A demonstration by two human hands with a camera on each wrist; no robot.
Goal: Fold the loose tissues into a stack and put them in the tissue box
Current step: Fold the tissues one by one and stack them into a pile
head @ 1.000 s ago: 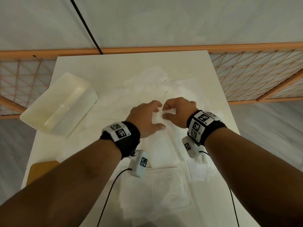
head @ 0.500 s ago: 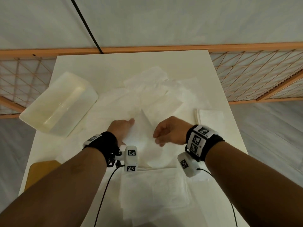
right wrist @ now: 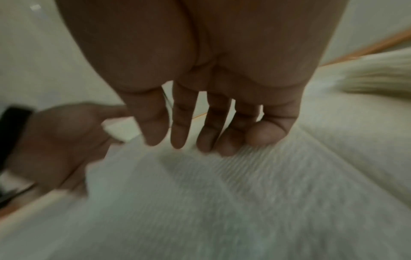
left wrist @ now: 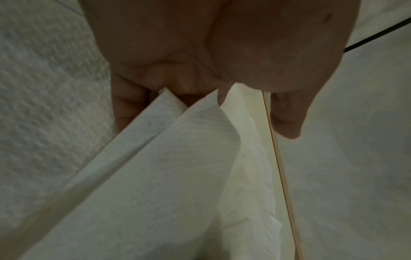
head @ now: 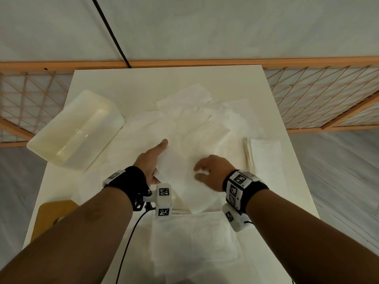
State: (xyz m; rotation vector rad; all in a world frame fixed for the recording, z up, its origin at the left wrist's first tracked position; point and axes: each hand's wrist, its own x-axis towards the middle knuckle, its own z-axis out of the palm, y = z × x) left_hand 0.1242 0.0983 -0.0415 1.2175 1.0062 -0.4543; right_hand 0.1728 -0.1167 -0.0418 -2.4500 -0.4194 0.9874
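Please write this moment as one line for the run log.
step: folding one tissue | left hand: holds tissue edge | right hand: open, over tissue | folded stack: right side of table | tissue box: empty

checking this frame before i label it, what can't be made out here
- Left hand fingers: head view, hidden under the tissue it holds.
- Right hand contact with the tissue: right wrist view, motion blur.
- Folded stack sheet count: too small.
- Tissue box contents: washed out.
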